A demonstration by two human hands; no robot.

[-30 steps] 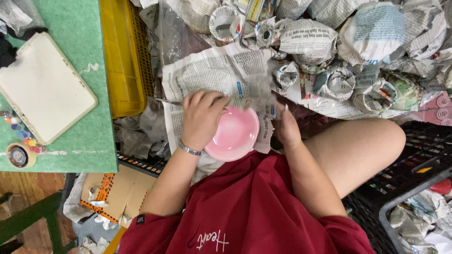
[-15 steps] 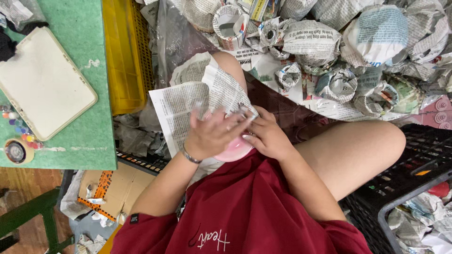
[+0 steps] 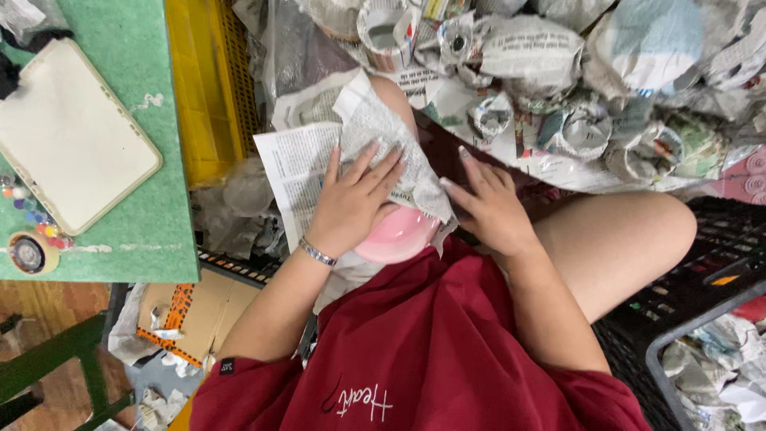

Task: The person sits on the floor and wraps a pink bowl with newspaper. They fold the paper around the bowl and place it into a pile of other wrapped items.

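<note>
As the fold lies now: my wrap is about half made, judging by how much pink shows.
Done: one flap of newspaper (image 3: 375, 144) is pulled over the far side of the pink bowl (image 3: 396, 234) and pinned there.
Left: the near rim is bare, and the sheet's loose edge at 9 o'clock of the bowl lies flat and untucked.
Bowl: it sits in my lap, just above my red shirt (image 3: 431, 351), tilted toward me; smooth, glossy, round, likely ceramic or hard plastic.
Left hand (image 3: 351, 199): spread wide, palm down on the paper over the bowl, pressing rather than gripping; a thin metal bracelet (image 3: 317, 253) rings the wrist.
Right hand (image 3: 487, 207): at 3 o'clock of the bowl, fingers loosely spread, resting flat beside the paper's edge; it grips nothing that I can see.
Paper: thin, matte, grey with print, creased where I fold it, limp enough to drape.
Pile (image 3: 574, 96): from 12 to 2 o'clock, many lumpy newspaper bundles, some showing round open mouths like wrapped cups or bowls.
Crate, yellow (image 3: 199, 80): at 10 o'clock, rigid plastic lattice.
Table (image 3: 120, 231): at 9 o'clock, green and scuffed, bearing a white rounded tray (image 3: 68, 136) and a tape roll (image 3: 28, 253).
Crate, black (image 3: 702, 271): at 4 o'clock, a dark grid under my leg.
</note>
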